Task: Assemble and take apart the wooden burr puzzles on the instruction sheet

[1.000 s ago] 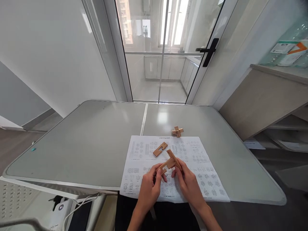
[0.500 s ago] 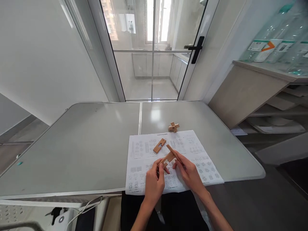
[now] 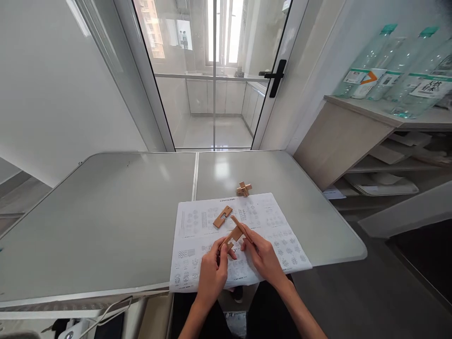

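Note:
My left hand (image 3: 213, 269) pinches a notched wooden puzzle piece (image 3: 229, 241) near the front of the printed sheet (image 3: 261, 212). In my right hand (image 3: 263, 256) is a second flat wooden puzzle piece (image 3: 240, 226), tilted up and touching or crossing the first; their exact joint is partly hidden by fingers. A loose wooden piece with a cut-out (image 3: 222, 217) lies on the sheet just beyond my hands. Past the sheet's far edge stands a small assembled wooden cross puzzle (image 3: 244, 189).
The grey table (image 3: 106, 226) extends to both sides. A glass door (image 3: 229, 127) with a black handle (image 3: 277, 76) stands behind it. To the right, a wooden shelf (image 3: 318, 146) bears several plastic bottles (image 3: 374, 66). A cable (image 3: 109, 313) lies below the table at left.
The camera view has turned slightly right, so everything appears shifted left. Both hands keep hold of the same wooden pieces, with little change in their pose.

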`<state>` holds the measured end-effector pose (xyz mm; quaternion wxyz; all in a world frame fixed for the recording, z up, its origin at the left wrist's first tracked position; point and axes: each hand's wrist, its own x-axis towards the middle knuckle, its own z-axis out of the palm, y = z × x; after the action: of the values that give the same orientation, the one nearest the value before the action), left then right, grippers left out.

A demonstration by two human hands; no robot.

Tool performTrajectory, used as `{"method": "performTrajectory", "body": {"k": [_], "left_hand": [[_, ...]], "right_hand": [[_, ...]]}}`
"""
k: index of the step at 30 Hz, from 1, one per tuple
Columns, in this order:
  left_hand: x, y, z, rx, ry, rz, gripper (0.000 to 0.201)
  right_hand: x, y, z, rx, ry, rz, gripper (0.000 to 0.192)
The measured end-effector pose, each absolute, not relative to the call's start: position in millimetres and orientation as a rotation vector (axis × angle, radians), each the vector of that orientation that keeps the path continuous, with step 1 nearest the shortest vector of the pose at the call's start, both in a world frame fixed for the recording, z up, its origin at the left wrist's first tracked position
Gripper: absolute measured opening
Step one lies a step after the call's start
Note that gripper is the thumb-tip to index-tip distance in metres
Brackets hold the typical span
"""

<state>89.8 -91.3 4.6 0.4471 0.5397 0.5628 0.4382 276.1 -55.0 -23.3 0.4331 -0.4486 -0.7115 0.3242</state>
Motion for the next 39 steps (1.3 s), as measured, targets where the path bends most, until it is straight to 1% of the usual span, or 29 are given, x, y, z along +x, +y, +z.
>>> {"method": "performTrajectory", "body": {"k": [7, 12, 16, 21, 28, 31, 34, 39], "left_hand": [[89.5, -91.1, -0.5, 1.333, 1.397, 1.101, 0.044], [90.3, -91.1, 4.3, 1.329, 1.402, 1.071, 0.046], [93.0, -91.4, 11.4, 1.322, 1.418, 1.057, 0.048], [95.2, -92.1, 15.4, 1.343, 1.429, 1.01, 0.048], [96.3, -91.1, 18.8, 1.335, 1.416, 0.996, 0.042], [96.2, -91.4, 17.0, 1.286, 1.395, 1.025, 0.043], [94.5, -91.6, 13.0, 1.194, 1.365, 1.12, 0.043], [83.5, -84.8, 12.8, 0.969, 1.292, 1.265, 0.046]], "right_hand": [[279.1, -55.8, -16.9, -1.075, -1.889, 0.776, 0.054], [276.3, -58.0, -9.2, -0.987, -2.001, 0.711, 0.058], [275.3, -59.0, -9.2, -0.97, -2.017, 0.751, 0.059], [277.2, -58.6, -11.0, -1.0, -1.962, 0.795, 0.055], [278.6, -59.6, -8.3, -1.01, -1.924, 0.867, 0.048], [280.2, -58.1, -8.7, -1.04, -1.93, 0.882, 0.049], [282.9, -47.6, -2.0, -1.044, -1.936, 0.817, 0.054], [280.4, -9.4, 19.8, -1.012, -2.126, 0.614, 0.043]]}}
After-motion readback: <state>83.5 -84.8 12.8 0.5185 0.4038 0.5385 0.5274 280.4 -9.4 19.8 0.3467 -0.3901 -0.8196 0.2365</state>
